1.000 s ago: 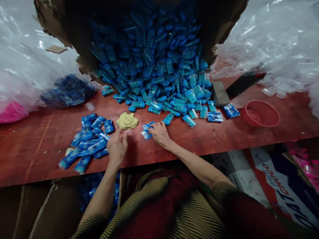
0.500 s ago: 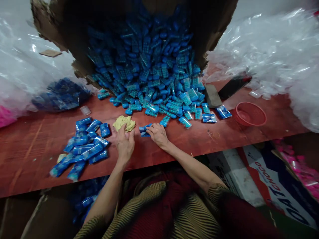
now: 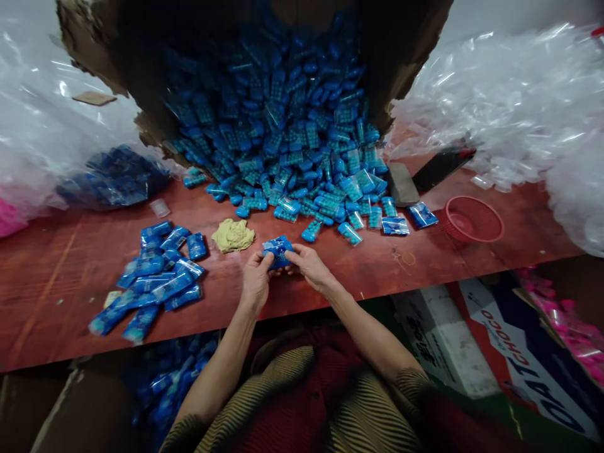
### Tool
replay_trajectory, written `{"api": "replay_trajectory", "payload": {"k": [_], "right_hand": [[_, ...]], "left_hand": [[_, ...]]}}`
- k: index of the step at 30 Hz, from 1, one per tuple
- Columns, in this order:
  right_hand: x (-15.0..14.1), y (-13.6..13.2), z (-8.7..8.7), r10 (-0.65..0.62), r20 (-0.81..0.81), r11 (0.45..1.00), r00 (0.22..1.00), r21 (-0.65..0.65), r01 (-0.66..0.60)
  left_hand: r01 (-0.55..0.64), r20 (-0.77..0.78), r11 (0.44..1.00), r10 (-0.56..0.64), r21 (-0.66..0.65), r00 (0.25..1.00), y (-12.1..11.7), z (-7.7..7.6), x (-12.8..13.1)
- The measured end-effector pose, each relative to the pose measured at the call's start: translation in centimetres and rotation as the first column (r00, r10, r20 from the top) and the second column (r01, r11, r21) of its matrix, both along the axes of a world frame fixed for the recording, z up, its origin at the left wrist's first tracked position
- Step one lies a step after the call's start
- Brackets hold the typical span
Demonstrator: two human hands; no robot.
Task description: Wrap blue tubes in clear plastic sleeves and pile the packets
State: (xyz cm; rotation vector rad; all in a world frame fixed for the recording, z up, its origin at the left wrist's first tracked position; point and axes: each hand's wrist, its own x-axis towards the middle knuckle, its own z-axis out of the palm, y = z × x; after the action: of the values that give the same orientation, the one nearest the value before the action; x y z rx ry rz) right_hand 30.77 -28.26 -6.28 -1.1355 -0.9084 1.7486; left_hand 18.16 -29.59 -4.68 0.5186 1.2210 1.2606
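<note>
One blue packet point(image 3: 278, 251) sits pinched btwn both hands just above the red table point(image 3: 56, 277), near its front edge. Left hand point(image 3: 255, 281) grips its left end, right hand point(image 3: 310, 265) its right end, fingers closed on it. Yellow cloth point(image 3: 232, 235) just beside, to the left. Sorted packet pile point(image 3: 155, 270) further left; big blue heap point(image 3: 292, 145) spills from cardboard box behind. Red basket point(image 3: 472, 220) well to the right.

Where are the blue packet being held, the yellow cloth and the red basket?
blue packet point(image 3: 278, 250), head view, on its middle between both hands.
yellow cloth point(image 3: 233, 234), head view, on the crumpled middle.
red basket point(image 3: 491, 231), head view, on its near rim.
</note>
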Motion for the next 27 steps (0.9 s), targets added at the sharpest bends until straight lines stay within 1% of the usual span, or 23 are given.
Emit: {"api": "replay_trajectory", "payload": {"k": [2,5,7,9,14,16,19,22,24,26,27], "right_hand": [[-0.2,0.0,0.1,-0.020,-0.066,0.999,0.998,-0.031,0.018],[-0.9,-0.4,0.2,-0.126,-0.106,0.991,0.986,-0.058,0.120],[-1.2,-0.6,0.3,-0.143,-0.134,0.987,0.981,-0.096,0.131],[-1.1,-0.7,0.5,-0.123,-0.143,0.988,0.982,-0.111,0.108],[-0.2,-0.3,0.8,-0.051,-0.076,0.998,0.996,-0.023,0.050],[-0.4,-0.4,0.8,-0.088,-0.052,0.996,0.995,-0.008,0.088],[-1.5,-0.8,0.6,-0.198,-0.012,0.980,0.980,-0.015,0.198],[-2.4,-1.3,0.1,-0.278,0.049,0.960,0.959,-0.008,0.278],[-2.5,-1.4,0.0,-0.288,0.064,0.957,0.955,-0.005,0.289],[-2.0,-1.3,0.1,-0.253,0.038,0.967,0.967,-0.017,0.254],[-1.6,-1.2,0.3,-0.221,0.025,0.975,0.975,-0.017,0.221]], "left_hand": [[0.007,0.022,1.000,-0.008,0.011,1.000,-0.1,0.1,0.2],[0.037,0.038,0.999,-0.037,0.005,0.999,-0.4,0.3,0.7],[0.037,0.022,0.999,-0.037,-0.002,0.999,-0.4,0.3,1.0],[0.034,-0.017,0.999,-0.034,-0.004,0.999,-0.3,0.1,1.0],[0.148,-0.150,0.989,-0.147,-0.005,0.978,0.1,-0.8,-0.1],[0.138,-0.137,0.990,-0.134,0.015,0.981,0.3,-0.9,-0.2],[0.092,-0.089,0.995,-0.090,0.028,0.992,0.4,-0.8,0.5],[0.100,-0.062,0.995,-0.099,0.007,0.993,0.3,-0.7,1.3],[0.125,-0.046,0.992,-0.125,-0.003,0.991,0.3,-0.6,1.4],[0.160,-0.031,0.987,-0.160,-0.007,0.987,0.5,-0.6,1.0],[0.198,-0.027,0.980,-0.198,-0.008,0.980,0.7,-0.6,0.6]]}}
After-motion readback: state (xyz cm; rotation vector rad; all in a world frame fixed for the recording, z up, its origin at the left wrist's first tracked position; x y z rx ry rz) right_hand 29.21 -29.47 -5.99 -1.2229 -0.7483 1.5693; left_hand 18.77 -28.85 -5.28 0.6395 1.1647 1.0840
